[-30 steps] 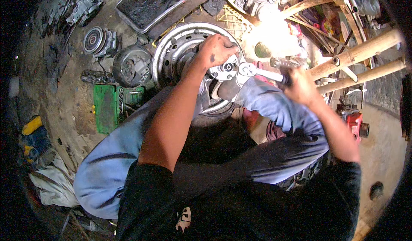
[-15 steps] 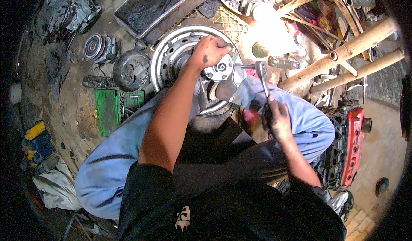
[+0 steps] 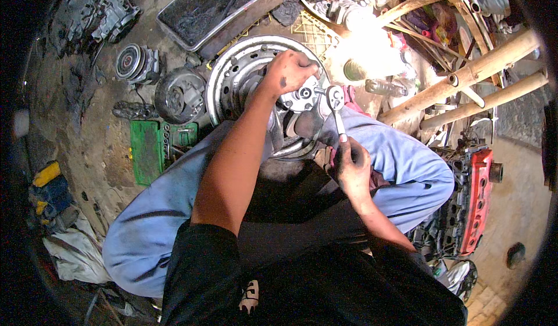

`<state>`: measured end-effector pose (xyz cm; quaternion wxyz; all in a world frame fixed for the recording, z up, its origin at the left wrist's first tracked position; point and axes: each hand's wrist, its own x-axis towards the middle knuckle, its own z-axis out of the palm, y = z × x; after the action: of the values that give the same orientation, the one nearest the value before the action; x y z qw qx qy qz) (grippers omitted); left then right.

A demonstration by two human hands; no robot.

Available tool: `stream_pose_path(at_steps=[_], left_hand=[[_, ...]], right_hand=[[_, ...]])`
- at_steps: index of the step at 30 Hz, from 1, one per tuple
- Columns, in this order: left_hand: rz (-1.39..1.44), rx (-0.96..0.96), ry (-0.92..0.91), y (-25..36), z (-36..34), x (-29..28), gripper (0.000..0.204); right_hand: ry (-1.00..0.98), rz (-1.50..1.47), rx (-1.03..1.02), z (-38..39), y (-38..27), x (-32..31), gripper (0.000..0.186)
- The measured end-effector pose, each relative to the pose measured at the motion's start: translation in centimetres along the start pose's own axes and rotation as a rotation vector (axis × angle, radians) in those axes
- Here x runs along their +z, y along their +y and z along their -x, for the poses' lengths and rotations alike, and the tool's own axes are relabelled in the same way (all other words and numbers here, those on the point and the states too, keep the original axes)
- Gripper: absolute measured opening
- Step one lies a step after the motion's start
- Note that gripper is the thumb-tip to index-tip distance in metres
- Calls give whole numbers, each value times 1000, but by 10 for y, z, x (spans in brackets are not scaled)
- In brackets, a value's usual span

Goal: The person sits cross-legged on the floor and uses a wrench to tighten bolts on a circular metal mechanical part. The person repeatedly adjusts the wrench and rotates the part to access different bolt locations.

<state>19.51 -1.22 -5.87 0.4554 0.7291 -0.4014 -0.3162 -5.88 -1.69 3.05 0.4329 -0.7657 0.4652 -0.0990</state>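
Note:
A round silvery metal machine part [image 3: 304, 97] with a bolt at its centre rests on a steel wheel rim [image 3: 216, 77] between my knees. My left hand [image 3: 289, 71] is closed over its far edge, the fingertips hidden behind it. My right hand [image 3: 351, 162], just right of the wheel, is wrapped round the handle of a ratchet wrench [image 3: 339, 114]. The ratchet's head is up beside the right side of the metal part, its socket end pointing left at it. Whether the socket sits on a bolt I cannot tell.
Left of the wheel lie a green socket case [image 3: 146, 150], a dark round housing [image 3: 179, 95] and a pulley unit [image 3: 135, 63]. A grimy metal tray [image 3: 203, 34] stands beyond. Bamboo poles [image 3: 465, 76] and a bright lamp are at right, with a red-topped engine part [image 3: 478, 201] nearer.
My right hand has moved left and slightly inward with the ratchet. The ratchet's head is now closer to the metal part. My left hand stays on the part.

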Motion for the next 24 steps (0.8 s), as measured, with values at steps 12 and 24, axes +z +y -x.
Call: stream_pose_path(at_steps=[12, 24], left_hand=[[-65, 27, 31, 4, 4, -3, 27], [-39, 68, 3, -1, 1, 0, 26]], right_hand=[[31, -403, 277, 25, 3, 60, 50], [162, -630, 357, 25, -24, 104, 49]])
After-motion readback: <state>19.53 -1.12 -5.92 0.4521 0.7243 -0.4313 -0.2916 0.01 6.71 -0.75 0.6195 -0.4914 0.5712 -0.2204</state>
